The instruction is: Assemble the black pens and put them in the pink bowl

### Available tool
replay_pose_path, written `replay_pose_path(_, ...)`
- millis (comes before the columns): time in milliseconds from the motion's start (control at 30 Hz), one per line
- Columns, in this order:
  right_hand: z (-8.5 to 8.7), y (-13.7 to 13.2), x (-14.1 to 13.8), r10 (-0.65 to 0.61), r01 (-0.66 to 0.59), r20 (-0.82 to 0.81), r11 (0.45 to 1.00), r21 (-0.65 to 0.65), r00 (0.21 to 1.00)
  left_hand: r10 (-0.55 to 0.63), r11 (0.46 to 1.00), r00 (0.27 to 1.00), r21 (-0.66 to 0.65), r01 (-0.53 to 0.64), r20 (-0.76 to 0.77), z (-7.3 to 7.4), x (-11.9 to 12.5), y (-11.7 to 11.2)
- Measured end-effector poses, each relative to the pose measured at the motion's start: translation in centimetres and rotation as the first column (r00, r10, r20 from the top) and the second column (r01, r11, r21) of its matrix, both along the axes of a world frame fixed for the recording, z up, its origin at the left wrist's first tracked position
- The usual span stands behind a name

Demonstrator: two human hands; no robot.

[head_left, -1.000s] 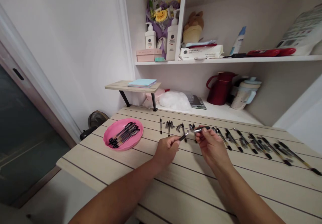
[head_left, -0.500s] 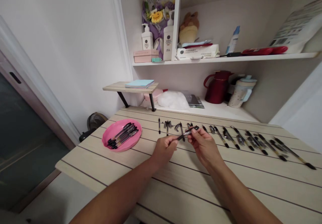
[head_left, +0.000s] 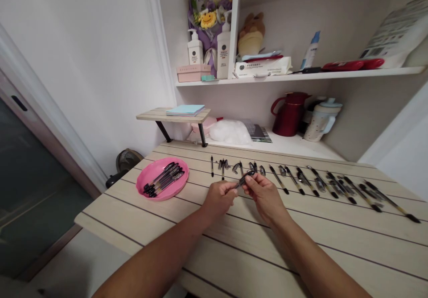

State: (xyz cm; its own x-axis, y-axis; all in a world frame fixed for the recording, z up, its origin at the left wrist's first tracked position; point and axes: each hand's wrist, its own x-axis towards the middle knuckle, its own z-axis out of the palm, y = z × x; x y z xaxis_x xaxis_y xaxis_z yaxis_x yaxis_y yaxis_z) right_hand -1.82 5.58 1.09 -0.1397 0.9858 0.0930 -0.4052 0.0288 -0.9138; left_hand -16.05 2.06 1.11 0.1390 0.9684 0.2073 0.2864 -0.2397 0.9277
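A black pen [head_left: 243,180] is held slantwise above the table between my two hands. My left hand [head_left: 219,198] is closed, pinching its lower left end between thumb and fingers. At its upper right end, which looks like a dark see-through cap, my right hand [head_left: 265,195] grips with thumb and fingertips. The fingers hide part of the pen. Behind and to the right of my hands lies a row of black pens [head_left: 294,180] with loose caps [head_left: 282,171] among them. On the left, several capped pens [head_left: 165,180] rest together in a pink tray [head_left: 184,183].
The slatted wooden table [head_left: 160,240] carries a small raised shelf [head_left: 152,114] with blue paper [head_left: 185,109]. At the back stand a dark red jug [head_left: 290,115] and a speckled cup [head_left: 321,122]. A white shelf [head_left: 301,76] holding bottles and packets hangs above.
My right hand has moved left, closer to my left hand, and less of the pen shows between them. The pens on the table and in the tray look unchanged.
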Motion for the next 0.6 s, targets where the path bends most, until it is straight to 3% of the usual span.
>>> replay_pose_path(133,-0.2,0.1,-0.2,-0.018,0.018,0.032,1.000,-0.001,0.999,0.029,0.999,0.996,0.039,-0.026,-0.088,0.3,0.1,-0.1)
replay_pose_path(233,-0.2,0.0,-0.4,-0.032,0.032,0.036,0.999,-0.017,0.999,0.107,0.980,0.966,0.191,-0.062,-0.234,0.6,0.2,-0.3)
replay_pose_path(333,-0.3,-0.2,-0.7,-0.055,0.056,0.036,0.998,-0.032,0.998,0.214,0.926,0.909,0.370,-0.073,-0.357,0.7,0.2,-0.4)
replay_pose_path(400,-0.4,-0.4,-0.9,-0.065,0.066,0.041,0.997,-0.034,0.997,0.237,0.904,0.888,0.423,-0.054,-0.394,0.7,0.2,-0.4)
replay_pose_path(600,-0.3,-0.3,-0.8,-0.065,0.065,0.022,0.997,-0.035,0.998,0.198,0.940,0.928,0.329,-0.089,-0.316,0.4,0.3,0.0)
